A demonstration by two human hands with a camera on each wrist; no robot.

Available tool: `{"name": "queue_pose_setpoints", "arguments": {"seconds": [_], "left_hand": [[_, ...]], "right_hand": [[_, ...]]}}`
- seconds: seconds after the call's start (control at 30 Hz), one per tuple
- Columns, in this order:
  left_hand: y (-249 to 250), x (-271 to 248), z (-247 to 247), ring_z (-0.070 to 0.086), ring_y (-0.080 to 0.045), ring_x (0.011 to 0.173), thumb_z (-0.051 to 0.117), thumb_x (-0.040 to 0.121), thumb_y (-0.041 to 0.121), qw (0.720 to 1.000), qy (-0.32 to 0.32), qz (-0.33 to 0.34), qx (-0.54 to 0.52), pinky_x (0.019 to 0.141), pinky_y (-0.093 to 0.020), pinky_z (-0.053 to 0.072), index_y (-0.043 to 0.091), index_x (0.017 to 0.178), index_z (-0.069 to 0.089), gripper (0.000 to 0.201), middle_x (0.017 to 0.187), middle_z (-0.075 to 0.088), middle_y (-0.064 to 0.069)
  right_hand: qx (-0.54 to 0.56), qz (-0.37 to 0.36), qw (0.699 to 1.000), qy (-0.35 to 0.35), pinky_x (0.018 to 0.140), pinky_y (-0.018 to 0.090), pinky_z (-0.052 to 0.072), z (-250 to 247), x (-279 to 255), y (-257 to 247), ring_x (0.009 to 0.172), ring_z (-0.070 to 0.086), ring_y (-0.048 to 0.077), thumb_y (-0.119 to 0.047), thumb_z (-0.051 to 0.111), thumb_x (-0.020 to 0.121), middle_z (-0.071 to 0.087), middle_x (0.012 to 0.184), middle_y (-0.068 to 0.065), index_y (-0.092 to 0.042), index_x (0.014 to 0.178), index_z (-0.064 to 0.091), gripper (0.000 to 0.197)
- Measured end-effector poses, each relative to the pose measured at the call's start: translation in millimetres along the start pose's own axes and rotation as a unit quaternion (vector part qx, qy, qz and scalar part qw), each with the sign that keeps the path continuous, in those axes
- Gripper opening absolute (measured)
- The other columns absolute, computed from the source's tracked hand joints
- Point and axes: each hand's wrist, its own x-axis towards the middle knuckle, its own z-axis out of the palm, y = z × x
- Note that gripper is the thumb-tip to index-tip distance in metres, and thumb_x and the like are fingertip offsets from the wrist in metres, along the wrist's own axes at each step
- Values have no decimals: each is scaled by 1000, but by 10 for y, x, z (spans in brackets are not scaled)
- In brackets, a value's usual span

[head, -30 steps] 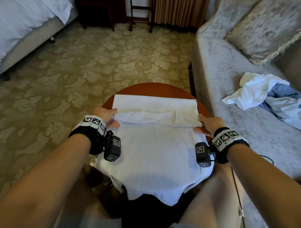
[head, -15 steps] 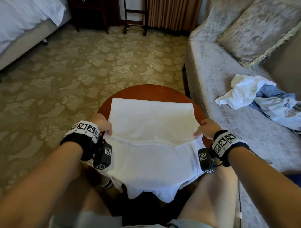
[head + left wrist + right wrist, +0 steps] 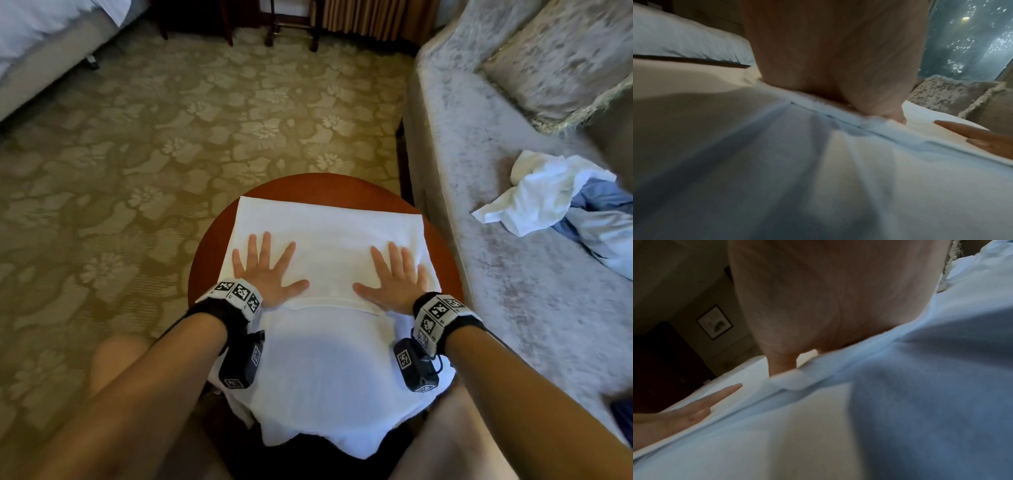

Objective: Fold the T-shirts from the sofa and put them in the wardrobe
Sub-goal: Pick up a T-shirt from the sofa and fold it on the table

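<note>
We see a white cotton T-shirt [image 3: 329,359] spread over a round reddish-brown wooden bench [image 3: 301,186], its far part folded back toward us into a flat rectangular panel. Both palms lie flat on that panel. Our left hand [image 3: 265,274] rests near the panel's left edge with fingers straight and fanned wide, holding nothing; our right hand [image 3: 397,279] mirrors it near the right edge, fingers straight and spread, thumb pointing inward. The near hem of the shirt hangs over the bench's front edge between the person's bare knees, so the bench's near rim is hidden and only its far arc and a sliver at each side show.

To the right stands a pale grey velvet sofa [image 3: 513,291], with a crumpled white garment [image 3: 534,202] lying against a light blue one [image 3: 599,219]; the blue one is cut off by the frame's right edge, and we cannot tell what kind of garments they are. A patterned cushion [image 3: 561,61] leans at the sofa's back.

The wrist views are blurred and mostly filled by the heel of each palm pressed into white cloth; in each, the opposite hand's fingertips lie flat on the fabric at the edge. The wardrobe is not identifiable in any view.
</note>
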Motion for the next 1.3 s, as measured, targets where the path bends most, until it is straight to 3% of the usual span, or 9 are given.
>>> {"name": "queue_pose_setpoints", "arguments": {"seconds": [0.53, 0.63, 0.67, 0.73, 0.8, 0.87, 1.07, 1.2, 1.3], "left_hand": [[4, 1078, -666, -36, -31, 139, 26, 77, 87, 999, -33, -17, -6, 111, -59, -16, 45, 146, -20, 93, 152, -39, -4], [-2, 1019, -656, -31, -30, 142, 33, 81, 82, 999, -23, -6, -43, 112, -56, -15, 44, 150, -11, 90, 156, -32, -5], [-29, 983, -667, -25, -28, 145, 38, 84, 76, 996, 1, 3, -89, 114, -54, -12, 41, 152, -2, 86, 159, -23, -5], [-89, 845, -703, 0, -25, 149, 50, 93, 55, 969, 116, 20, -219, 120, -48, 2, 31, 151, 24, 68, 162, 6, -6], [-151, 642, -694, 33, -28, 140, 58, 94, 30, 919, 272, -14, -285, 115, -47, 26, 18, 141, 45, 50, 150, 39, -9], [-170, 394, -676, 49, -35, 122, 60, 88, 18, 882, 339, -112, -308, 103, -47, 40, 11, 128, 54, 41, 132, 54, -13], [-225, -319, -332, 45, -42, 124, 54, 79, 11, 829, 183, -311, -427, 102, -53, 42, 6, 135, 41, 58, 139, 44, -21], [-348, -726, -107, 54, -43, 112, 55, 83, 13, 797, 129, -329, -491, 97, -48, 47, -4, 128, 47, 48, 126, 55, -21], [-398, -977, 42, 53, -39, 116, 56, 93, 23, 799, 100, -300, -512, 96, -40, 43, -4, 129, 49, 46, 128, 55, -19]], "right_hand": [[19, 16, 1000, 10, 118, 47, -14, -684, 1026, -100, 145, -30, 18, -83, 33, 81, -33, 157, -7, -44, 151, -14, 93], [97, 2, 993, 65, 119, 47, -7, -686, 909, -117, 150, -15, 20, -68, 47, 87, -15, 163, -5, -39, 154, 1, 86], [206, 2, 975, 88, 121, 46, 3, -718, 823, -121, 151, 1, 20, -55, 56, 90, 2, 164, -3, -36, 154, 13, 80], [422, 20, 892, 164, 114, 38, 32, -765, 623, -51, 138, 38, 19, -26, 63, 92, 39, 150, -5, -32, 147, 37, 62], [457, 78, 851, 249, 100, 33, 45, -791, 376, 54, 122, 53, 20, -11, 55, 92, 53, 135, -2, -26, 139, 51, 49], [435, 138, 840, 294, 100, 35, 46, -751, 175, 159, 120, 55, 29, -7, 48, 91, 58, 134, 8, -18, 133, 58, 45], [478, 224, 802, 279, 103, 44, 45, -272, -377, 193, 119, 54, 35, -11, 49, 89, 57, 132, 15, -16, 126, 60, 39], [461, 290, 809, 219, 98, 40, 44, 25, -768, 256, 120, 54, 35, -18, 47, 92, 58, 129, 17, -4, 127, 58, 39], [490, 320, 789, 186, 99, 41, 43, 162, -1021, 297, 114, 54, 37, -23, 48, 86, 57, 129, 19, 2, 129, 54, 51]]}}
